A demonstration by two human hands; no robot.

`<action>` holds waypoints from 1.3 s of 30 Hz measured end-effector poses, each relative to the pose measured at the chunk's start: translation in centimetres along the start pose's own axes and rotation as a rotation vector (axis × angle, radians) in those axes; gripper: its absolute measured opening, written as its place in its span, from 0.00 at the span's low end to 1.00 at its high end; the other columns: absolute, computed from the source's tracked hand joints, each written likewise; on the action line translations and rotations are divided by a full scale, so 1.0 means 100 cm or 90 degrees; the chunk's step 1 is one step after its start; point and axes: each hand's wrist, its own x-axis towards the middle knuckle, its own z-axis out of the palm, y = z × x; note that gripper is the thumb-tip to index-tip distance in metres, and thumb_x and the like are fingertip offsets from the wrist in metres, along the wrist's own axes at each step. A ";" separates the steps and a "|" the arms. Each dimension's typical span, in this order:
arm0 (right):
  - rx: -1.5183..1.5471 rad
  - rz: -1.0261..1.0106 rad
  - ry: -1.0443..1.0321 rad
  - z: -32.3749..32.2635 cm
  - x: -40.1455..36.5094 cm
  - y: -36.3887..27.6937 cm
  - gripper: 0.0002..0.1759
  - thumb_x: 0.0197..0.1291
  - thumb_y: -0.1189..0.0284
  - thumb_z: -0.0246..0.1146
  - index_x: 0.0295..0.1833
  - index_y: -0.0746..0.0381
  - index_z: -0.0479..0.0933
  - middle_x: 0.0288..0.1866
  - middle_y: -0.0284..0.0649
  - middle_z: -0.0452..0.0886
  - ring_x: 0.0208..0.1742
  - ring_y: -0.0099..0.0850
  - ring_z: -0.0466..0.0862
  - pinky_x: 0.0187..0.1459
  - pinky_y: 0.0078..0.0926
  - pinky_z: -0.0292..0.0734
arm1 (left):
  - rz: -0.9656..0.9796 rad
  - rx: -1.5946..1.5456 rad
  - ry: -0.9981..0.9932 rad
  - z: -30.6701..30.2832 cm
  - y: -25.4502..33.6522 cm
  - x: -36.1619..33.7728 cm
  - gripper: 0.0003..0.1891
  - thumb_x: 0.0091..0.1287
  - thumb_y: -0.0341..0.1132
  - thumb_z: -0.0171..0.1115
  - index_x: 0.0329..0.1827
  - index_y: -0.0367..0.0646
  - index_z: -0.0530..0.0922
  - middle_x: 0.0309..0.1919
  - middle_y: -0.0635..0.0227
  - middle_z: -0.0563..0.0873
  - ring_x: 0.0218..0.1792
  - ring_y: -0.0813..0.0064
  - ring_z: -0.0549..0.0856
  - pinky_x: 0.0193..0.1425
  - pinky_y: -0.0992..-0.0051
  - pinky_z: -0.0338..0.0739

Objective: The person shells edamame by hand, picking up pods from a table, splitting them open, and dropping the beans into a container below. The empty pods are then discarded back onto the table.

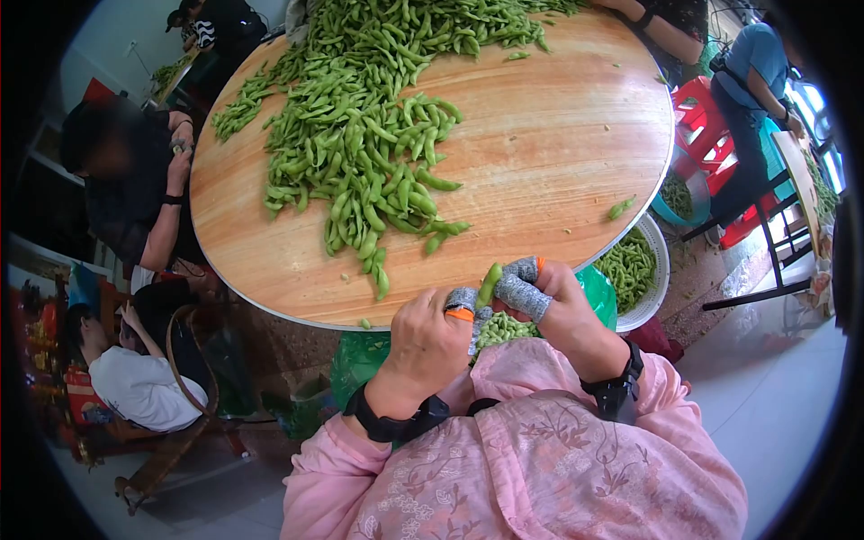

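Note:
Between my two hands, at the table's near edge, a green bean pod (489, 285) stands nearly upright in my fingertips. My left hand (434, 337) is closed at the pod's lower left, with grey finger covers and an orange band. From the right, my right hand (560, 301) pinches the pod with grey-covered fingers. Below my hands, shelled beans (506, 330) lie in a container whose rim is mostly hidden. A large heap of pods (360, 144) covers the left and back of the round wooden table (540, 162).
A white basket (661, 270) of pods is beside the table at right, near green plastic (597, 292). One loose pod (621, 208) lies near the right edge. Co-workers sit at left and back right; red stools (706, 117) stand at right.

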 end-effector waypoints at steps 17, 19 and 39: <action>0.043 -0.104 -0.097 0.001 -0.001 0.009 0.08 0.58 0.73 0.57 0.33 0.67 0.73 0.28 0.31 0.76 0.30 0.18 0.72 0.33 0.16 0.68 | -0.173 -0.505 0.034 0.003 0.007 -0.002 0.06 0.57 0.31 0.56 0.32 0.37 0.73 0.21 0.62 0.79 0.22 0.63 0.79 0.26 0.70 0.71; 0.047 -0.117 -0.111 0.001 0.000 0.011 0.07 0.58 0.73 0.57 0.33 0.67 0.73 0.29 0.31 0.76 0.31 0.18 0.72 0.34 0.16 0.68 | -0.242 -0.634 0.058 -0.006 0.012 0.000 0.08 0.63 0.32 0.51 0.32 0.36 0.74 0.21 0.67 0.79 0.22 0.76 0.78 0.26 0.77 0.70; -0.252 -0.211 -0.154 -0.004 0.004 -0.015 0.03 0.49 0.77 0.58 0.29 0.67 0.73 0.18 0.40 0.70 0.21 0.25 0.69 0.26 0.23 0.66 | -0.319 -0.822 -0.091 -0.007 0.000 0.000 0.10 0.64 0.38 0.52 0.32 0.40 0.70 0.20 0.76 0.71 0.21 0.87 0.69 0.25 0.85 0.64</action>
